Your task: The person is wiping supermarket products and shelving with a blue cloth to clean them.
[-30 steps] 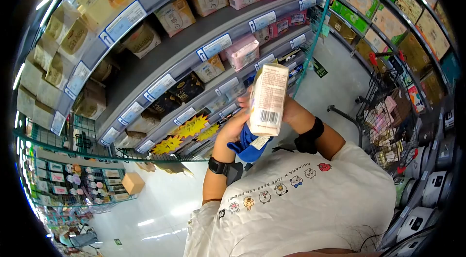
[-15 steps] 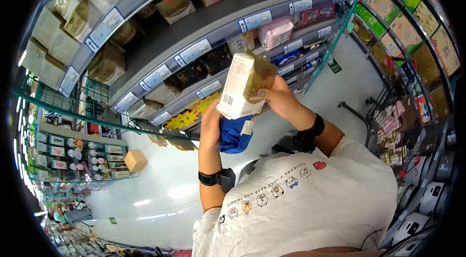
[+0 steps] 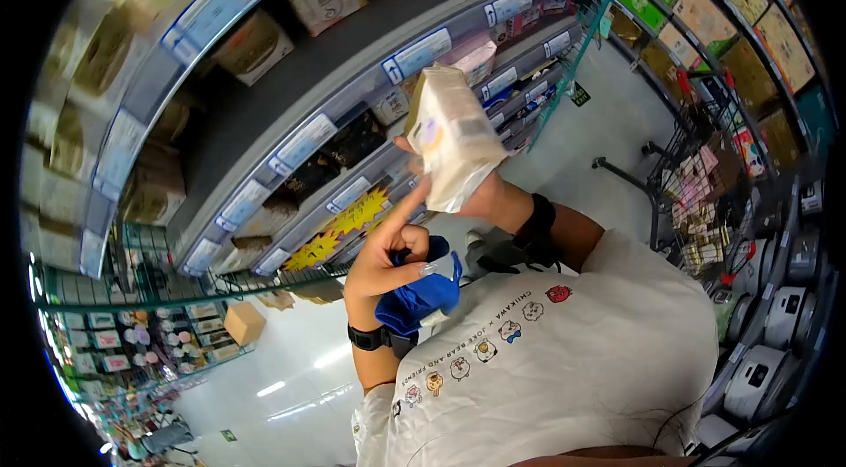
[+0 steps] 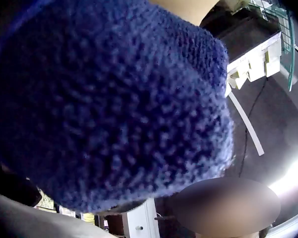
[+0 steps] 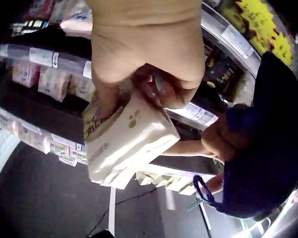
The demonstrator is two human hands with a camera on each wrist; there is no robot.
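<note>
My right hand [image 5: 149, 54] grips a white-and-gold soft pack [image 3: 454, 145], fingers on one side and thumb on the other. In the right wrist view, the pale face of the pack [image 5: 134, 139] shows, and the gripping fingertips are partly hidden behind it. Below and left of the pack is my left hand [image 3: 383, 264], its index finger stretched up to the pack's lower edge. A blue terry cloth [image 3: 421, 295] hangs from that hand, held by the thumb and curled fingers. The same cloth [image 4: 114, 109] fills most of the left wrist view.
Shelves [image 3: 352, 62] of soft packs with price labels [image 3: 419, 53] curve along the front and left. Yellow starburst signs [image 3: 344, 225] hang low there. At the right stands a loaded shopping cart [image 3: 705, 194], and boxed goods [image 3: 775, 326] line the near right side.
The pack has turned and tilted in my right hand, its barcode side now blurred. My left hand has come down from the pack's side, leaving the index finger pointing up at it.
</note>
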